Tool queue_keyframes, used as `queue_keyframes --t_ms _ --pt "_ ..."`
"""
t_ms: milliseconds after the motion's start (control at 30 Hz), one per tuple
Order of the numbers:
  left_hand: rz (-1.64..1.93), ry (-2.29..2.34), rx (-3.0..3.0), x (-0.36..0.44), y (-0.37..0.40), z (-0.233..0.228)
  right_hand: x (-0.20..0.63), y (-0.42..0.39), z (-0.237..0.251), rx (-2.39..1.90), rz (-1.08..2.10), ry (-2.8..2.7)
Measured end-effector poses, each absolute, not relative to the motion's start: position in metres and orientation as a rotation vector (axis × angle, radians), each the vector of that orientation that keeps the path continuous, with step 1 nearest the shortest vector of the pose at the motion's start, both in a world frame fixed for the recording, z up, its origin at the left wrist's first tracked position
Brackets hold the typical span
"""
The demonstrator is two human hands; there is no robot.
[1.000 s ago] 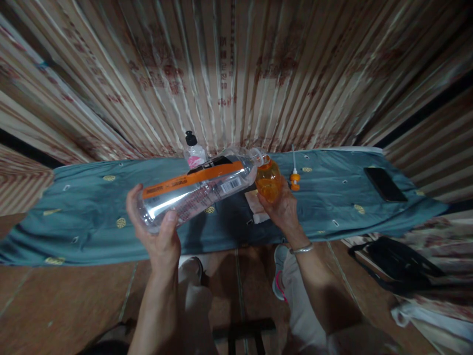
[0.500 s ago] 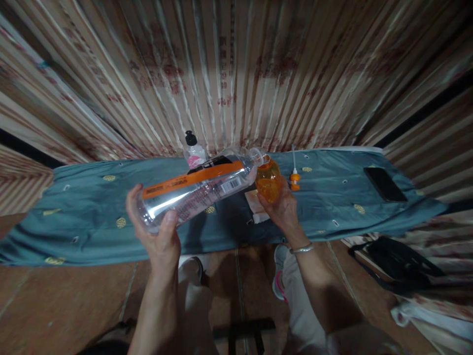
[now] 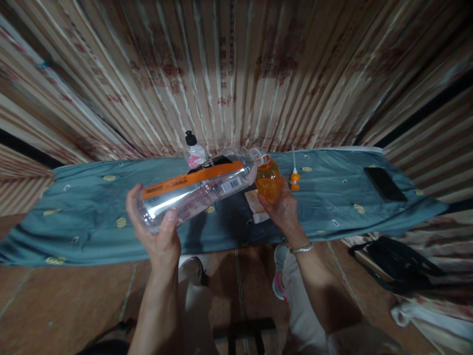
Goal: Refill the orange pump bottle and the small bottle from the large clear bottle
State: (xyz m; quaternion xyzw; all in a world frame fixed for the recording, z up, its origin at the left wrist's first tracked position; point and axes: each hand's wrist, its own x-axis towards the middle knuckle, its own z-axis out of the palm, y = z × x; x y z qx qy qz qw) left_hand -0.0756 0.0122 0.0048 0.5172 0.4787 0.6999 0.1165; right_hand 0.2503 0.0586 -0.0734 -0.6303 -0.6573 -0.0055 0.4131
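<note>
My left hand (image 3: 159, 231) grips the base of a large clear plastic bottle (image 3: 199, 190) with an orange and black label. The bottle is tilted almost flat, its open mouth resting at the top of a small orange bottle (image 3: 268, 181). My right hand (image 3: 281, 207) holds the orange bottle upright just above a table covered with a teal cloth (image 3: 92, 207). A silver bracelet sits on my right wrist.
On the cloth lie an orange pump cap with a white tube (image 3: 294, 180), a small clear bottle with a black cap and pink label (image 3: 194, 153), a pale folded wipe (image 3: 254, 203) and a dark phone (image 3: 385, 183). A striped curtain hangs behind. A black bag (image 3: 397, 264) lies on the floor at right.
</note>
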Motion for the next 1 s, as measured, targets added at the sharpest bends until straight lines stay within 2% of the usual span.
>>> queue_keyframes --t_ms 367,1000 --pt "2.120 1.256 1.464 -0.0740 0.0133 0.0055 0.2499 0.0577 -0.0705 -1.605 -0.036 -1.652" --pt "2.094 1.332 1.464 -0.0727 0.0136 0.0080 0.2518 0.0593 -0.0747 -1.587 -0.025 -1.651"
